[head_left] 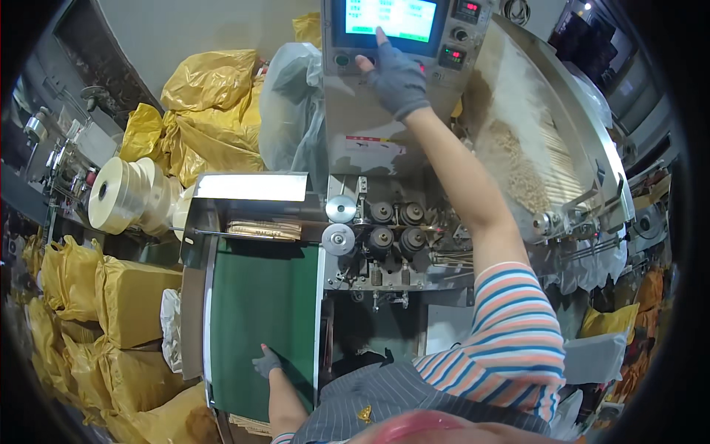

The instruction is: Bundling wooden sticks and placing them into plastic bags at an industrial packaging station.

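My right hand (399,80), in a grey glove with bare fingertips, reaches up to the control panel. Its index finger is stretched out to the lower edge of the lit touchscreen (390,16), and the thumb points aside; it holds nothing. Low over the green conveyor belt (259,296) is my left hand (267,362), gloved alike. A finger sticks out from it and nothing shows in its grasp; whether it touches the belt I cannot tell. A stack of thin, light-brown wrapped pieces (264,229) lies at the belt's far end, under a metal cover (251,187).
Dark rollers (381,237) and metal discs (339,208) sit right of the belt. A hopper of thin wooden sticks (518,159) stands at the right. Film rolls (118,194) and yellow bags (211,81) are at the left, with yellow-wrapped packages (138,303) stacked beside the belt.
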The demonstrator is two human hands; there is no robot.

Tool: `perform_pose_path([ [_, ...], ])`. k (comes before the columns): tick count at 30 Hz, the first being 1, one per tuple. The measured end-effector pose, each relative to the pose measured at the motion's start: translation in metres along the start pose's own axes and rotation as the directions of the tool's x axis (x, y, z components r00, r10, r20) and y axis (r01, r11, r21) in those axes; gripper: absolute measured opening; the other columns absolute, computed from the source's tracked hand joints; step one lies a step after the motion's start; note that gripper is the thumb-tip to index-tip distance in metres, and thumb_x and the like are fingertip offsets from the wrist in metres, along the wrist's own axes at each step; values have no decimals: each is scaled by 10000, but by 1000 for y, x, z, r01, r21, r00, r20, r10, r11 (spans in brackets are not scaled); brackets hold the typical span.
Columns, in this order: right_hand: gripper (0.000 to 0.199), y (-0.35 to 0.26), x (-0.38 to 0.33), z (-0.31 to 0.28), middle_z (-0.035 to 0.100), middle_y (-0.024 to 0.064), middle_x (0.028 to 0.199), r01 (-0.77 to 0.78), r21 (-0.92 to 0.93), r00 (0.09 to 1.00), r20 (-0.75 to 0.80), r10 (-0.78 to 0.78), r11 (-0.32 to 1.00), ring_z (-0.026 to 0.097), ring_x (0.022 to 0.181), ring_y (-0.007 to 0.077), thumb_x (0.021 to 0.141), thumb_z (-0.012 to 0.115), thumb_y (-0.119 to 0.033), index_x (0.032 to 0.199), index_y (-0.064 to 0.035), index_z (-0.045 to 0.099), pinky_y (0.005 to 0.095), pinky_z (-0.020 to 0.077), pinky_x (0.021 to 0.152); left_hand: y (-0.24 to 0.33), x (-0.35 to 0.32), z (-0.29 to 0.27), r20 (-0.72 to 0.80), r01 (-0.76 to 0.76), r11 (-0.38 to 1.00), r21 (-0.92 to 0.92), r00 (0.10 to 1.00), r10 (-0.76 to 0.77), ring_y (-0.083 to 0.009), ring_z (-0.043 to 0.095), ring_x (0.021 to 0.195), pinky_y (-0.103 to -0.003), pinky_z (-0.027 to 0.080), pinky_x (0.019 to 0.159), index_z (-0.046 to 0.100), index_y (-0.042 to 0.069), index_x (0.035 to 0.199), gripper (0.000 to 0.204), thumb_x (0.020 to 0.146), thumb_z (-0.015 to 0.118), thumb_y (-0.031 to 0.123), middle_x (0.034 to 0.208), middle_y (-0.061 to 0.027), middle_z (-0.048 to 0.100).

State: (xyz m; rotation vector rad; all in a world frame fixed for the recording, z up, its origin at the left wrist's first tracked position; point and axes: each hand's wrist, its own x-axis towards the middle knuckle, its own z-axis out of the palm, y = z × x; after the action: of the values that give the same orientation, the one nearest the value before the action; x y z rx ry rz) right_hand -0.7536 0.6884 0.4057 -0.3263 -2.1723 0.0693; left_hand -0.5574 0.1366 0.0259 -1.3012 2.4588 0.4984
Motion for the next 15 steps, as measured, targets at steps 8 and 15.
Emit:
perform_pose_path([
  [8, 675, -22, 36, 1, 627, 208, 725, -135, -50, 966, 217, 142, 990, 616, 693, 361, 871, 414, -524, 1369, -83, 302, 439, 466, 618, 21, 16, 6, -11, -41, 989, -146, 999, 39, -382, 467, 1128, -422, 384, 961, 386, -83, 1258, 891, 735, 562, 616, 1224, -268, 468],
  [15, 731, -21, 27, 2, 623, 168, 666, -141, 9, 970, 201, 136, 990, 622, 639, 309, 868, 405, -537, 1370, -23, 273, 419, 474, 588, 25, 4, -11, 35, 18, 992, -126, 999, -14, -378, 457, 1146, -415, 381, 969, 383, -84, 1263, 906, 730, 566, 625, 1243, -272, 452],
])
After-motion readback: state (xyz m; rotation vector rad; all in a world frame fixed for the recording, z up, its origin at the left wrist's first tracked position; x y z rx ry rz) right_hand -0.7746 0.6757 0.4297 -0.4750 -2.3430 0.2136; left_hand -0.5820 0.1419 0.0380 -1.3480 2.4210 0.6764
